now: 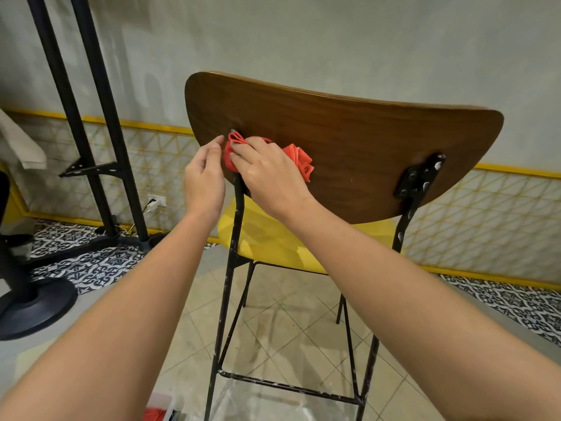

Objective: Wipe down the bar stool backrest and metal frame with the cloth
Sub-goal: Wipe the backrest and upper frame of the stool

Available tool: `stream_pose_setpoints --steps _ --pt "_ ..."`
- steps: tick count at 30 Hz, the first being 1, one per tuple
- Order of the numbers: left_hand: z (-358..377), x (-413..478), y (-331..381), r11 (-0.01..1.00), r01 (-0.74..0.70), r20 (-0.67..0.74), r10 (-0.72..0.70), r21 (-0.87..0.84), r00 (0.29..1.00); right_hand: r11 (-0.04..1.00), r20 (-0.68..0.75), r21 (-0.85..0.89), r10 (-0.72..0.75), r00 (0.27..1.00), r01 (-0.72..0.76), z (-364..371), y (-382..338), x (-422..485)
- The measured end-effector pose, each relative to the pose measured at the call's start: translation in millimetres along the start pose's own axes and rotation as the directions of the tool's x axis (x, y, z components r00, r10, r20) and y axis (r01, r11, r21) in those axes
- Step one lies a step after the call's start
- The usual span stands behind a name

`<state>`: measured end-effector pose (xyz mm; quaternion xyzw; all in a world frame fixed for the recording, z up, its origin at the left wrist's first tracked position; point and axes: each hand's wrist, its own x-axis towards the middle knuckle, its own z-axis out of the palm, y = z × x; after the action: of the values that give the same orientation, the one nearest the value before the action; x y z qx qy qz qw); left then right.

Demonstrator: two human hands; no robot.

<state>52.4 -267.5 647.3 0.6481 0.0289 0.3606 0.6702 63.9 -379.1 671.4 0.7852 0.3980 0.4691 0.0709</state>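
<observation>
A bar stool stands in front of me with a curved brown wooden backrest (349, 138), a yellow seat (264, 238) and a chipped black metal frame (233, 238). A red cloth (299, 161) is bunched against the back of the backrest, over the left mounting bracket. My right hand (267, 171) presses on the cloth and grips it. My left hand (203, 177) hovers just left of the cloth with curled fingers, the fingertips touching its edge. The right bracket (420, 177) is uncovered and shows worn paint.
Two black metal posts (88, 141) on a base rise at the left. A round black stand base (33, 308) sits on the floor at far left. A wall with a yellow lattice panel (485, 226) runs behind the stool. A wall socket (156, 202) has a plug in it.
</observation>
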Motion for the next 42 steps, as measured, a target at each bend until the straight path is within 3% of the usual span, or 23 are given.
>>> stream_pose_setpoints --steps 5,7,11,13,19,21,28,32,36,42 --pt "-2.5 0.0 4.3 1.000 0.000 0.006 0.000 0.017 1.000 0.998 0.233 -0.033 -0.041 0.972 0.050 -2.5 -2.3 -5.1" --pt "-1.8 0.4 4.3 1.000 0.009 0.014 -0.009 0.006 1.000 0.999 0.218 -0.007 -0.045 0.975 0.048 -5.9 -2.4 -2.5" --pt "-0.9 0.5 3.0 1.000 0.003 0.020 -0.003 0.000 1.000 0.999 0.017 0.017 -0.044 0.999 0.044 -4.7 1.7 2.2" --pt "0.4 1.9 2.9 1.000 0.003 0.017 -0.003 -0.006 1.000 0.999 -0.002 -0.005 -0.032 0.999 0.032 -5.6 4.5 3.2" --pt "0.4 1.8 1.8 1.000 0.005 0.018 -0.005 0.014 1.000 0.996 0.265 -0.034 -0.069 0.962 0.081 -10.3 3.5 -3.1" --pt "0.9 1.9 1.5 1.000 0.018 0.029 -0.019 0.013 0.999 0.995 0.274 -0.029 -0.086 0.958 0.097 -12.0 1.7 -4.7" --pt "1.6 6.4 1.7 0.997 0.066 0.013 -0.066 -0.029 0.998 0.993 -0.035 -0.070 -0.095 0.995 0.093 -10.4 1.6 15.1" --pt "1.1 10.7 1.3 0.995 0.101 0.001 -0.101 -0.004 0.995 0.982 0.041 -0.179 -0.058 0.997 0.064 -8.4 -0.8 21.9" --pt "-1.0 8.8 -1.0 0.997 0.082 -0.009 -0.082 0.003 0.997 0.943 0.110 -0.284 -0.150 0.983 0.175 3.1 -5.9 14.7" --pt "-5.2 9.4 -6.7 0.996 0.090 0.021 -0.091 0.010 0.996 0.941 0.174 -0.269 -0.160 0.972 0.204 12.9 -13.3 2.1"
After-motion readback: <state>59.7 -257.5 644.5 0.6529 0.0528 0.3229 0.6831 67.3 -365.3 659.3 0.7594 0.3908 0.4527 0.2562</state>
